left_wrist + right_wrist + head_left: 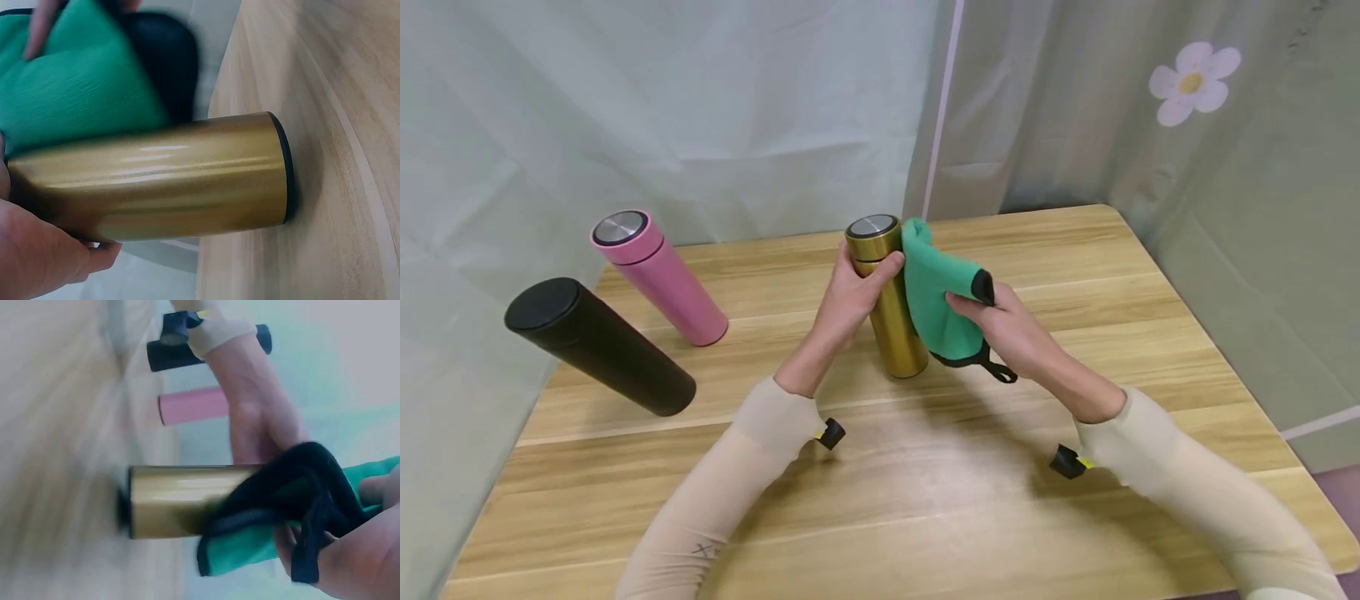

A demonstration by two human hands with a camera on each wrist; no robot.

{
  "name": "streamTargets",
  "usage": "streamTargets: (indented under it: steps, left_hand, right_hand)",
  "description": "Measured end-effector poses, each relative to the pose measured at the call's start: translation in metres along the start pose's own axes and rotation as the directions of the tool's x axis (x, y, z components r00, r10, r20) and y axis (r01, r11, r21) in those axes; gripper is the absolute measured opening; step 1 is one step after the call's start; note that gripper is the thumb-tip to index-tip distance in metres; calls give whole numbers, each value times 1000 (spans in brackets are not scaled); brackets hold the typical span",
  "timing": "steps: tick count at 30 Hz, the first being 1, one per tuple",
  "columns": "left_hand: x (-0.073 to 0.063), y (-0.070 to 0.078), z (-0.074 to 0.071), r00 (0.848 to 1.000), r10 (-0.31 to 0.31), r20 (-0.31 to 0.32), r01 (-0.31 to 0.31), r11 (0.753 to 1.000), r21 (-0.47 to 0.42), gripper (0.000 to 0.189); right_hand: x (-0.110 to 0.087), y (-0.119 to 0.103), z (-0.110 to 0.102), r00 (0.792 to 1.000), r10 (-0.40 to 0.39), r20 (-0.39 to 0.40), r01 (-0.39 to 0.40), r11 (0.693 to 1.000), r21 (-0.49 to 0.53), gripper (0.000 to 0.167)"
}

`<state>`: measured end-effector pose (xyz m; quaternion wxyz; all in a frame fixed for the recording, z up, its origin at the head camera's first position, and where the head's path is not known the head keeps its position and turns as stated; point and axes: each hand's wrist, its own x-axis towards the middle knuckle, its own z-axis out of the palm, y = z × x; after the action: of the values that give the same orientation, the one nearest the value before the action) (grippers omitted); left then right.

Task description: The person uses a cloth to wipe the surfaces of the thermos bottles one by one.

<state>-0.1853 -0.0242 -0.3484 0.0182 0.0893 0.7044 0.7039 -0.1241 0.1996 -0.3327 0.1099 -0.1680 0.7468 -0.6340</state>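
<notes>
A gold thermos bottle (895, 325) with a silver-topped lid stands at the middle of the wooden table. My left hand (852, 292) grips it round the upper body, thumb just below the lid. In my right hand (1011, 325) is a green cloth (943, 292) with black edging and a black hanging loop, pinched under the thumb. The cloth lies against the right side of the bottle. In the left wrist view the green cloth (81, 81) overlaps the upper part of the gold bottle (187, 181). The right hand's fingers are partly hidden behind the cloth.
To the left stand a pink thermos bottle (673, 287) and, nearer, a black bottle (610, 354). The wooden table (925, 508) ends at a pale curtain (760, 108) along the back and sides. Small black wrist cameras hang under both sleeves.
</notes>
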Motion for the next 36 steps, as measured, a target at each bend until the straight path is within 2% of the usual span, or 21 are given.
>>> streamTargets:
  steps: [3,5,7,10,14,18,21,23,27,29,32,36]
  left_hand:
    - [2,0,2,1000,11,11,-11,1000,-18,66]
    - [2,-1,4,1000,16,8,-15,999,-29,61]
    - [2,-1,5,1000,26,11,-25,999,-37,56]
    - [0,-1,5,998,54,34,-52,996,-68,50]
    - [-5,-1,3,993,78,88,-64,986,-151,49]
    - [-9,0,0,991,46,122,-20,978,-209,49]
    - [-9,1,-1,991,16,137,8,985,-174,52]
    - [-8,2,-3,989,8,150,12,991,-136,56]
    - [-7,1,-4,984,15,180,5,994,-113,62]
    - [-7,2,-3,984,14,179,4,995,-98,65]
    - [-6,2,-1,988,-11,151,22,998,-67,71]
    - [-5,1,3,994,-33,102,35,999,-22,74]
  right_hand:
    - [4,-9,2,986,-163,-30,159,983,-92,49]
    - [6,-12,6,960,-279,-21,270,943,-197,46]
    - [9,-12,9,924,-383,9,366,878,-308,44]
    - [11,-7,15,870,-487,76,466,763,-448,47]
    - [11,1,22,813,-555,177,542,610,-578,59]
    - [7,5,27,776,-578,253,575,483,-661,68]
    - [3,8,32,772,-563,295,567,402,-718,74]
    - [1,11,35,771,-550,320,554,332,-764,73]
    - [-3,18,43,767,-529,364,522,184,-833,63]
    - [-5,21,46,766,-514,386,512,125,-850,60]
    - [-9,25,50,779,-476,409,498,73,-864,56]
    - [-17,33,54,803,-410,432,491,45,-870,52]
